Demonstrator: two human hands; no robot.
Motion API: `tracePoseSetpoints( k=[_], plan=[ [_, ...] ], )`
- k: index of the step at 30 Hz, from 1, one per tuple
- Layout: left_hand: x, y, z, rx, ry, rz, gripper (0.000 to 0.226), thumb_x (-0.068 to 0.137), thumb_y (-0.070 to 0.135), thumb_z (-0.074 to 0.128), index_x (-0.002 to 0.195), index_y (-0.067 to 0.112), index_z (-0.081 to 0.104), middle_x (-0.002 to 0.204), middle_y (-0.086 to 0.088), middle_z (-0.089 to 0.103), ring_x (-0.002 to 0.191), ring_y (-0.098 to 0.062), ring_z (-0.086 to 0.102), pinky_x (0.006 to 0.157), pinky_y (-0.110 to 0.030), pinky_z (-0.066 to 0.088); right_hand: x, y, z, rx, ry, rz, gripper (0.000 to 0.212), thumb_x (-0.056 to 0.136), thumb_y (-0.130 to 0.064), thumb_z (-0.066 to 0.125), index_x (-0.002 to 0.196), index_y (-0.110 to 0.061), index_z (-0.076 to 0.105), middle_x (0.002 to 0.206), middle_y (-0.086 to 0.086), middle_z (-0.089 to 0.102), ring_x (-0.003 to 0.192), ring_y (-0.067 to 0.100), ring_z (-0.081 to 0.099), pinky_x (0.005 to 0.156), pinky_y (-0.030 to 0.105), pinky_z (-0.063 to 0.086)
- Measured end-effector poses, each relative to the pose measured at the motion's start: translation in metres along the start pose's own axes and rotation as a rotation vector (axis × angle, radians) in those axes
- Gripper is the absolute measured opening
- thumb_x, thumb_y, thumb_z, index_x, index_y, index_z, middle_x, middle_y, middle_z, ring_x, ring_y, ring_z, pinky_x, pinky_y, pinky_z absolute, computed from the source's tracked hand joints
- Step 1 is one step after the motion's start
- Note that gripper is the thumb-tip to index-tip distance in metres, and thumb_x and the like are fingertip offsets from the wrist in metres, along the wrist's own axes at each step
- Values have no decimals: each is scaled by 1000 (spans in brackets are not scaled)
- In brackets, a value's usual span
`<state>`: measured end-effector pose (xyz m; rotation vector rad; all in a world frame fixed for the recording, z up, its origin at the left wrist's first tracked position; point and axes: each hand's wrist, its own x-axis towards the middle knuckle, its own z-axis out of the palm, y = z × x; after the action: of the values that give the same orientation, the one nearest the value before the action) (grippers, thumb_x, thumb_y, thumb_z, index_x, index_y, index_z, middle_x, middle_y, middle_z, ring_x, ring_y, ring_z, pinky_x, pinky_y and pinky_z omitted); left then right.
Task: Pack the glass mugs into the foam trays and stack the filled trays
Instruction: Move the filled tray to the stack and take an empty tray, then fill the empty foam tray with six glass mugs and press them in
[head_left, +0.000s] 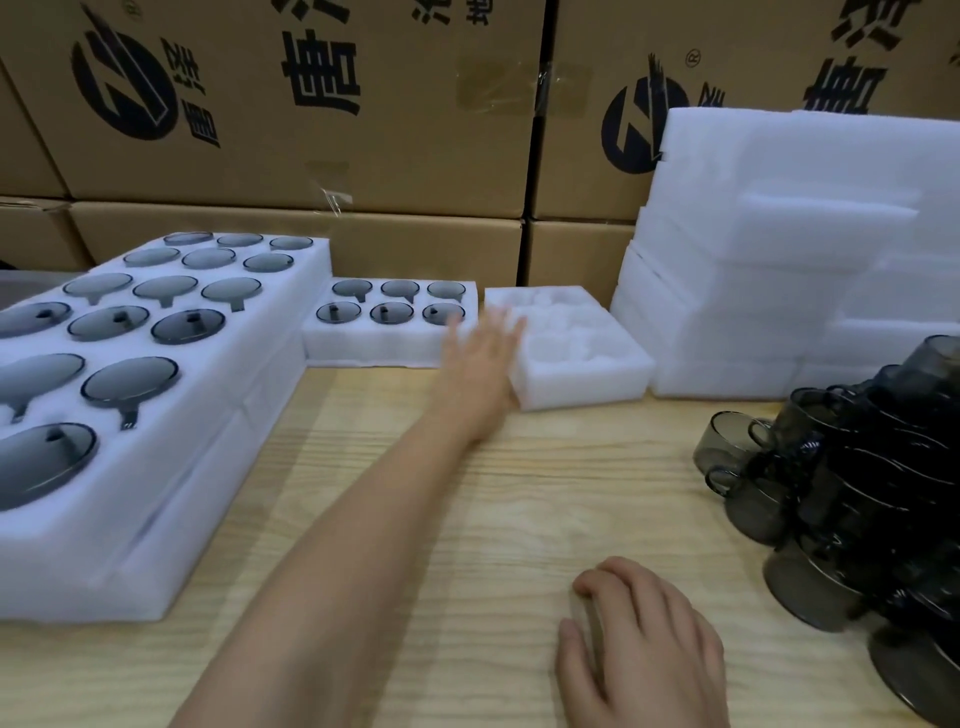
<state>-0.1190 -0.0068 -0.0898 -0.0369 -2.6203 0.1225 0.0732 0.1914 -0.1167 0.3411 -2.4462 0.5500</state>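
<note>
An empty white foam tray (582, 374) is sitting at the wooden bench's (467, 493) far edge, beside a filled six-mug foam tray (384, 345). The left hand (480, 358) (fingers straight, blurred) is touching the empty tray's side, gripping nothing. The right hand (644, 644) is resting loosely curled and empty, near smoky grey glass mugs (857, 493) heaped at the right edge.

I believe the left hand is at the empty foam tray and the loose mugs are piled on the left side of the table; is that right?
Not quite: the head view shows the loose mugs piled on the right side of the table. The left hand is at the empty foam tray.
</note>
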Motion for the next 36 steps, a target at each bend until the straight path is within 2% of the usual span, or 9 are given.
tracePoseSetpoints(
  k=[4, 7, 10, 19, 22, 27, 30, 33, 36],
  plan=[
    [-15, 57, -10, -398, -86, 25, 53, 92, 14, 38, 145, 17, 32, 153, 3, 31, 147, -13, 8, 118, -42, -7, 1, -4, -11, 31, -133, 24, 38, 64, -43, 39, 77, -23, 68, 91, -1, 68, 89, 21, 62, 74, 40, 48],
    [-30, 63, -21, -426, -67, -60, 51, 88, 15, 44, 139, 14, 41, 144, 1, 41, 147, -15, 10, 118, -42, -6, -2, -3, -12, 75, -230, 56, 32, 70, -41, 45, 86, -24, 67, 100, -4, 65, 96, 25, 63, 85, 41, 41],
    [-52, 68, -39, -391, -49, -28, 48, 89, 17, 45, 137, 14, 44, 138, -2, 46, 146, -18, 14, 117, -41, -11, -3, 1, -13, 82, -319, 77, 23, 85, -37, 52, 105, -28, 61, 118, -11, 55, 117, 16, 46, 98, 35, 27],
    [-151, 75, -102, -424, -57, 70, 46, 85, 23, 46, 128, 11, 56, 121, -11, 52, 134, -21, 34, 117, -41, -11, 0, 1, -28, 462, -74, 335, 34, 87, -10, 54, 120, -3, 53, 124, 13, 48, 112, 31, 47, 94, 40, 38],
    [-184, 80, -124, -405, -54, 70, 53, 79, 31, 42, 125, 11, 58, 116, -10, 54, 125, -21, 42, 117, -40, -11, -8, -1, -38, 562, 10, 337, 33, 90, -6, 52, 122, -2, 52, 129, 16, 42, 120, 31, 39, 101, 32, 30],
    [-230, 105, -148, -478, 53, 178, 42, 75, 16, 66, 115, 3, 66, 101, -12, 64, 101, -32, 59, 104, -47, 34, -24, 2, -55, 750, -98, 338, 27, 95, -17, 53, 121, -19, 61, 137, 11, 36, 129, 24, 32, 105, 24, 24],
    [-249, 112, -164, -565, 281, 241, 29, 75, 11, 70, 102, 0, 70, 98, -14, 67, 99, -31, 63, 98, -43, 44, -36, 14, -68, 770, -176, 278, 23, 93, -18, 55, 114, -24, 63, 136, 9, 40, 129, 21, 36, 108, 28, 28],
    [-254, 89, -182, -607, 540, 96, 25, 83, 16, 56, 98, 2, 70, 101, -8, 68, 105, -20, 58, 103, -37, 37, -44, 26, -79, 783, -215, 242, 20, 92, -16, 57, 106, -31, 60, 130, 4, 46, 123, 20, 43, 104, 34, 34],
    [-259, 51, -191, -975, 640, -458, 22, 86, 14, 54, 104, 8, 65, 107, -4, 65, 102, -11, 57, 93, -22, 41, -49, 32, -85, 841, -249, 246, 16, 88, -20, 59, 97, -32, 59, 125, -9, 48, 128, 13, 39, 99, 24, 34]
  ],
)
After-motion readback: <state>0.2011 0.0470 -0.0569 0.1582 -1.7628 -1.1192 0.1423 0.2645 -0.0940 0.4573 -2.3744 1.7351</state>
